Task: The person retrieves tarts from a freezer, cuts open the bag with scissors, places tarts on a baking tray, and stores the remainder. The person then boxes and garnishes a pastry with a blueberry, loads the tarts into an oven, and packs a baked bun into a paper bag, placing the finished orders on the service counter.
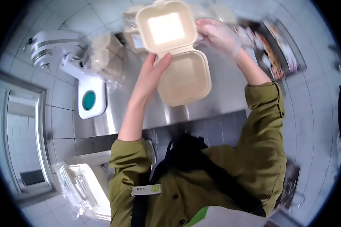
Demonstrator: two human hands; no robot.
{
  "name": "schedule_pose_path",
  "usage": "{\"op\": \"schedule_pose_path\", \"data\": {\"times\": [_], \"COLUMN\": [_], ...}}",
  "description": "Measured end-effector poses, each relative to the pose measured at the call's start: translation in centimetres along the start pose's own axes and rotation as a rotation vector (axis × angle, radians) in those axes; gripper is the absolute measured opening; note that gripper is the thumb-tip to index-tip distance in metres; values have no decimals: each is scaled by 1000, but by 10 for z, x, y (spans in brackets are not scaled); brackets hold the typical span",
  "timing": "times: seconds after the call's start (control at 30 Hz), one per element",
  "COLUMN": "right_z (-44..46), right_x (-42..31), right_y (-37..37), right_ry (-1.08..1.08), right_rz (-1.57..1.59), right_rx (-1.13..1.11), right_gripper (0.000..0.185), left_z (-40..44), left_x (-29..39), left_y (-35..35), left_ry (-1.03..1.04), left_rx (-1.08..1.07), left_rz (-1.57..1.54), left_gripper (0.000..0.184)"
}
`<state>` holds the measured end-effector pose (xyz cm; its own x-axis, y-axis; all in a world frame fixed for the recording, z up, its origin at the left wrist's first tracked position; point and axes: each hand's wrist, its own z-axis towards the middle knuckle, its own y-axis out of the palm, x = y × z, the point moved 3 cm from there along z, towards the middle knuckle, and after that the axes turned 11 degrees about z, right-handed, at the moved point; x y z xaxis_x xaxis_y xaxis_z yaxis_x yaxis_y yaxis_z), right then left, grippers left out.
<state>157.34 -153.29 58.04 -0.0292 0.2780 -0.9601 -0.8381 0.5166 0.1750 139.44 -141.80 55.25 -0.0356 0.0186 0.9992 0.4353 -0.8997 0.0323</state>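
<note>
An unfolded beige clamshell box (183, 77) hangs over the steel counter, its lid tilted up and bright with glare. My left hand (152, 73) is bare and pinches the box near its hinge, thumb on the inner side. At the right edge of the lid is my right hand (218, 36), in a clear plastic glove, with its fingers bent together; what they hold, if anything, is too small to tell. Behind the box, more beige containers in clear wrap (134, 38) stand at the back of the counter.
A white stand mixer (91, 92) stands at the left, beside a bagged stack of beige containers (104, 58). A dark tray with packets (278, 47) lies at the right. Below left is a white bin (96, 189) with plastic-wrapped items. The steel counter (121, 102) ends before my body.
</note>
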Motion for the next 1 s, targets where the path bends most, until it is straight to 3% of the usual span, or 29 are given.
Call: {"op": "schedule_pose_path", "data": {"times": [0.1,0.13,0.2,0.23,0.3,0.4,0.43,0.5,0.57,0.63,0.7,0.73,0.77,0.83,0.9,0.93,0.97,1.0], "right_z": [-91,-129,-221,-265,-327,-330,-323,-319,-333,-341,-368,-397,-431,-494,-539,-556,-572,-590], "right_x": [20,35,83,116,218,328,349,395,461,343,296,309,316,285,199,165,149,146], "right_y": [-15,-40,-89,-101,-133,-173,-182,-207,-234,-175,-157,-163,-167,-152,-153,-158,-166,-180], "right_ry": [-16,-197,-263,-279,-42,38,47,-23,-233,211,526,653,679,730,918,1011,1102,1031], "right_rz": [0,-161,24,297,524,1099,1142,851,69,785,615,313,113,-299,-123,-234,-347,-738], "right_rx": [246,481,1212,1386,1840,1601,1538,1381,1205,1249,1327,1189,1202,1190,1223,1287,1343,1527], "right_gripper": [27,33,31,34,49,51,47,45,51,52,50,50,54,61,68,63,58,50], "left_z": [-46,-62,-89,-106,-137,-177,-191,-212,-221,-229,-233,-234,-237,-234,-226,-221,-219,-217], "left_x": [-59,-79,-111,-124,-144,-162,-164,-171,-171,-176,-184,-189,-202,-217,-236,-239,-251,-265], "left_y": [34,41,45,45,44,45,45,49,62,88,114,136,152,192,224,241,249,253], "left_ry": [-262,-314,-369,-384,-421,-374,-363,-264,-216,-197,-183,-156,-151,171,317,351,258,169], "left_rx": [-31,21,115,153,175,168,170,228,197,97,-71,-66,-118,-254,-432,-499,-533,-567], "left_rz": [-187,-232,-242,-220,-166,-51,21,73,171,290,452,458,505,746,840,879,898,917], "left_gripper": [44,43,41,40,36,34,35,31,28,24,20,17,16,16,17,16,15,15]}}
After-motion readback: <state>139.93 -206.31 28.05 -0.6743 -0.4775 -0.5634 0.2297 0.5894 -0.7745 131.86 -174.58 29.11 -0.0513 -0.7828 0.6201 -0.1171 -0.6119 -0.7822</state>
